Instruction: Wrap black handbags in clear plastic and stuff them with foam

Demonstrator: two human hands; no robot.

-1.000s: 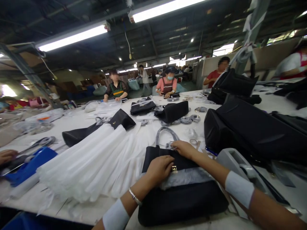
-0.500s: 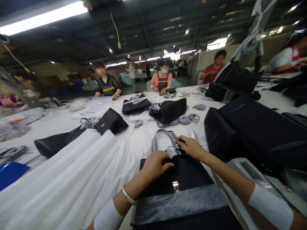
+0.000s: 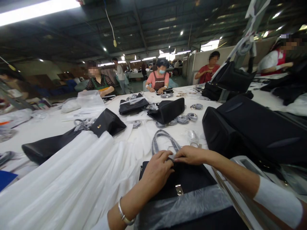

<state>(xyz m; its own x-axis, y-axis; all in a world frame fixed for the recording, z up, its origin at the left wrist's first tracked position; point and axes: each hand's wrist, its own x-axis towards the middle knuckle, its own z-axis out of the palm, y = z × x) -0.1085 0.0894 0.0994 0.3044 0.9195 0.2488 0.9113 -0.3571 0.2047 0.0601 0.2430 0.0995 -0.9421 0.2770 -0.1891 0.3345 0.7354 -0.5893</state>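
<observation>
A black handbag [image 3: 192, 179] lies in front of me with its flap up, a metal clasp [image 3: 178, 189] on it and a strip of clear film [image 3: 187, 204] across it. Its grey handle [image 3: 164, 132], wrapped in plastic, arches beyond the top edge. My left hand [image 3: 158, 169], with a bracelet on the wrist, has its fingers curled over the bag's top edge at the handle's base. From the right, my right hand [image 3: 193, 154] pinches the same spot, fingertips meeting those of the left. What lies right between the fingertips is mostly hidden.
White wrapping sheets [image 3: 72, 182] are heaped at the left. More black bags [image 3: 168, 110] and coiled grey straps [image 3: 182, 119] lie across the white table. A large black bag [image 3: 259, 127] stands close by my right arm. Several co-workers, one in a brown apron [image 3: 159, 82], work across the table.
My right hand has moved left and down from beside the handle to the bag's top edge, next to my left hand. My left fingers have curled in more. The view has shifted slightly.
</observation>
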